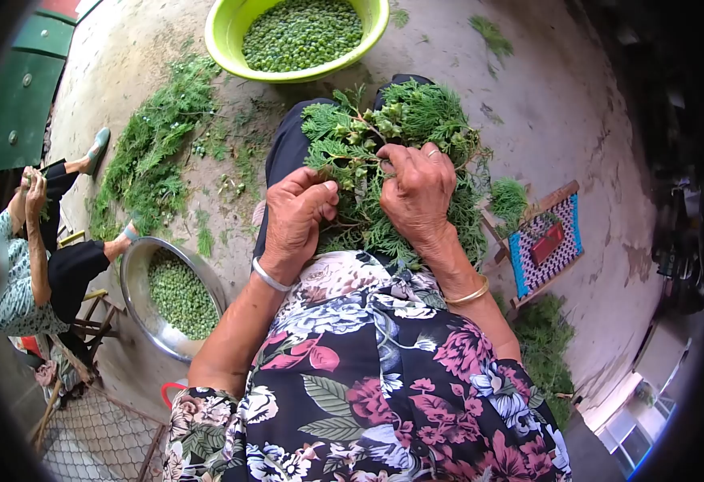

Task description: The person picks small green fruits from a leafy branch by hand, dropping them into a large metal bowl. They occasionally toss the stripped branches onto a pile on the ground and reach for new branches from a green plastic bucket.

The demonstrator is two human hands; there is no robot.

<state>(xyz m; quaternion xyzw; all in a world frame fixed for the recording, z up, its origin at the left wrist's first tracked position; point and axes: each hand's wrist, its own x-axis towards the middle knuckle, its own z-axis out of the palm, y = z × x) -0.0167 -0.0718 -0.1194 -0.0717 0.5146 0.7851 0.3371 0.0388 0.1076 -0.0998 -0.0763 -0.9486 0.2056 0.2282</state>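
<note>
A leafy cypress branch [424, 112] with pale green cones lies across the lap, over dark trousers. My right hand [420, 189], with a ring on one finger, is closed, its fingertips pinching the branch's brown stem. My left hand [297, 213] is closed at the left edge of the foliage, its thumb folded against the curled fingers. Whatever sits between those fingers is hidden. Just beyond the knees stands a lime-green basin [217, 40] holding many small green cones.
A metal basin [133, 277] of green cones stands at left. Cut branches [155, 145] lie in a pile on the concrete floor. A co-worker [26, 273] sits at far left with both hands raised. To the right is a small woven stool [520, 265] with a red object [548, 243] on it.
</note>
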